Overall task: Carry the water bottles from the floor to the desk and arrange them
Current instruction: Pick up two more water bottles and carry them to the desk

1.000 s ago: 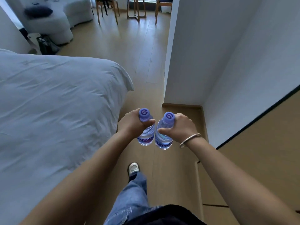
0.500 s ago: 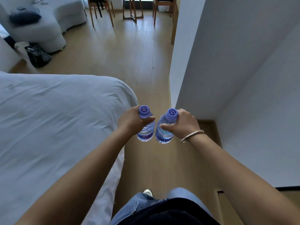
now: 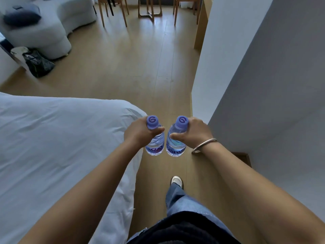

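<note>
Two hands, left hand [image 3: 139,133] and right hand [image 3: 195,133], each wrap one upright water bottle: left bottle [image 3: 155,140], right bottle [image 3: 175,143].

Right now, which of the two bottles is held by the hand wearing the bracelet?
The right bottle, gripped by the right hand with the silver bracelet. The left bottle is in the bare-wristed left hand.

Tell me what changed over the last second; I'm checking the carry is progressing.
The person walked forward past the bed corner and wall; the chairs came nearer. Unchanged: left hand and right hand each grip an upright bottle, left bottle, right bottle.
</note>
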### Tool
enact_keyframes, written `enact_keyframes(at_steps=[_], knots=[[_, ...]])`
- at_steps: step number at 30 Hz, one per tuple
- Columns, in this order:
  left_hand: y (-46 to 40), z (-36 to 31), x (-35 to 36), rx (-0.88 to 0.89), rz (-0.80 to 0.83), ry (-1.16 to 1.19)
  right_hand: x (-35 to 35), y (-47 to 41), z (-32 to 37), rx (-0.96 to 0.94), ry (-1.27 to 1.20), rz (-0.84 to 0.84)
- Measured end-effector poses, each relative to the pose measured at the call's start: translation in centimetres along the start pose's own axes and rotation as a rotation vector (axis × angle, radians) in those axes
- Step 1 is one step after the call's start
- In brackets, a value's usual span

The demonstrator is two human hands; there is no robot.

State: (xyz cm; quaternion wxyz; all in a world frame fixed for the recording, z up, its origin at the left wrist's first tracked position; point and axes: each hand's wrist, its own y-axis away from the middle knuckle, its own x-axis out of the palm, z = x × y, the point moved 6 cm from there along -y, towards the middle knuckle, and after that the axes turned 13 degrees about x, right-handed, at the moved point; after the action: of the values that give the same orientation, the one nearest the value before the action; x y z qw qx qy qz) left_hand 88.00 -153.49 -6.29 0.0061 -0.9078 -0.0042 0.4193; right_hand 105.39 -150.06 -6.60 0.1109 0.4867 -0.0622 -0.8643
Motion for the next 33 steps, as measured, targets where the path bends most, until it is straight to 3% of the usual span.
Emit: enact_keyframes(at_steps=[16, 33], knots=[[-29.1, 3.6, -4.2, -0.021, -0.074, 0.068, -5.8, -28.6, 4.5, -0.03, 0.027, -0.051], [-61.1, 11.7, -12.1, 0.078, 0.021, 0.105, -8.5, -56.5, 13.8, 0.137, -0.012, -0.158]])
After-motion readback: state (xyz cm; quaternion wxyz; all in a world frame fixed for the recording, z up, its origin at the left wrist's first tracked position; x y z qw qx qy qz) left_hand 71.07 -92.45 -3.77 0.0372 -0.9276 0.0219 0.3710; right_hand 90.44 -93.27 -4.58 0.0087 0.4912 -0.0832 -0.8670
